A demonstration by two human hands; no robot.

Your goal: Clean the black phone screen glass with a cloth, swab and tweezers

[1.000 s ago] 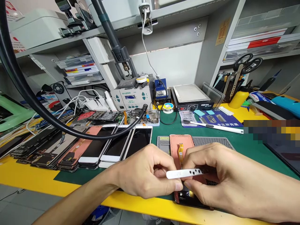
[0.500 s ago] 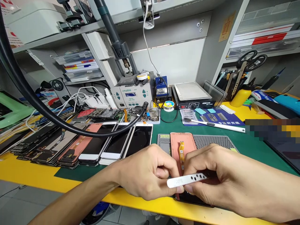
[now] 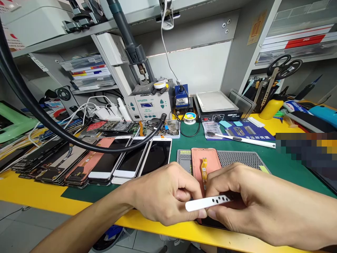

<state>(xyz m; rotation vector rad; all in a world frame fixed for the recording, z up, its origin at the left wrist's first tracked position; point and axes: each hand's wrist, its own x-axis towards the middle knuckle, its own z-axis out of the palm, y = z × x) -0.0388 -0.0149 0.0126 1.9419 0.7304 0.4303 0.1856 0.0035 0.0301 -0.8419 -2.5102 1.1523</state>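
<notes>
A phone screen panel (image 3: pixel 209 154) with a coral-pink back lies on a grey textured mat, and a yellow flex cable (image 3: pixel 204 168) runs along it. My right hand (image 3: pixel 244 200) is closed with a pair of silver tweezers (image 3: pixel 201 203) in it; their rounded, holed end points left. Close beside it, my left hand (image 3: pixel 168 196) is curled over the panel, thumb and finger pinched together. The fingertips of both hands meet above the lower part of the panel. What the left fingers grip is hidden.
Several phones (image 3: pixel 131 158) and stacks of screen panels (image 3: pixel 55 158) lie at the left. Behind stand a grey hot-air station (image 3: pixel 152 105), a solder spool (image 3: pixel 190 117) and a heating plate (image 3: pixel 217 102). A white brush (image 3: pixel 244 140) lies at right. A black hose (image 3: pixel 86 146) arcs across the left.
Both hands stay nearly still over the panel. The holed end of the tweezers has shifted slightly left.
</notes>
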